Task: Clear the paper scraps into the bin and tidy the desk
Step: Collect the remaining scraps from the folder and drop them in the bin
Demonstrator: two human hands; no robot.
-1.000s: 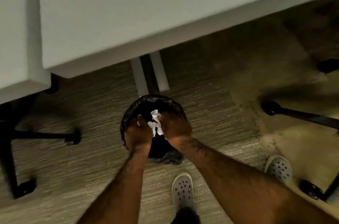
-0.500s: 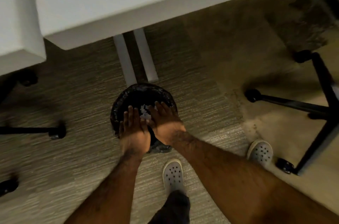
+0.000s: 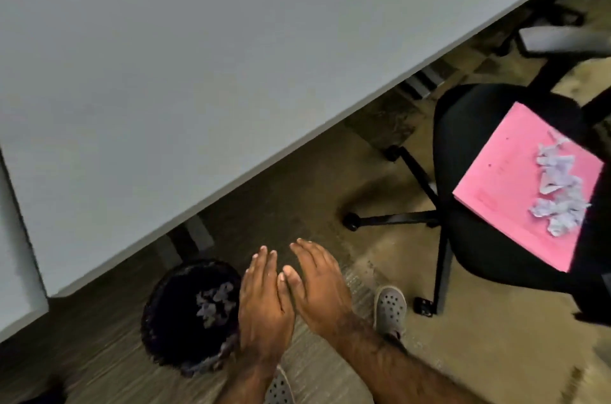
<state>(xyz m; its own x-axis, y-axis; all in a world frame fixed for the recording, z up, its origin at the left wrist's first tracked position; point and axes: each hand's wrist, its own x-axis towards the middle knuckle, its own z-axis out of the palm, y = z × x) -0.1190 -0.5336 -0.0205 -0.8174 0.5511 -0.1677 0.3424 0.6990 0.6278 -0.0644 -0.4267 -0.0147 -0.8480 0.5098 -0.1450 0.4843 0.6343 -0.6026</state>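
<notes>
A round bin with a black liner (image 3: 172, 314) stands on the carpet under the desk edge, with white paper scraps (image 3: 215, 302) inside it. My left hand (image 3: 264, 304) and my right hand (image 3: 320, 288) hover side by side just right of the bin, fingers extended, holding nothing. More white paper scraps (image 3: 558, 192) lie heaped on a pink folder (image 3: 502, 178), which rests on the seat of a black office chair (image 3: 463, 139) at the right.
The grey desk top (image 3: 165, 72) fills the upper left, its legs behind the bin. The chair's wheeled base (image 3: 396, 218) spreads over the floor between me and the chair. My grey perforated shoes (image 3: 390, 307) stand close by the bin.
The scraps held between both hands have dropped into the bin. Both hands opened and drew away to the right of it. My view swung right, bringing the chair with folder and scraps into sight.
</notes>
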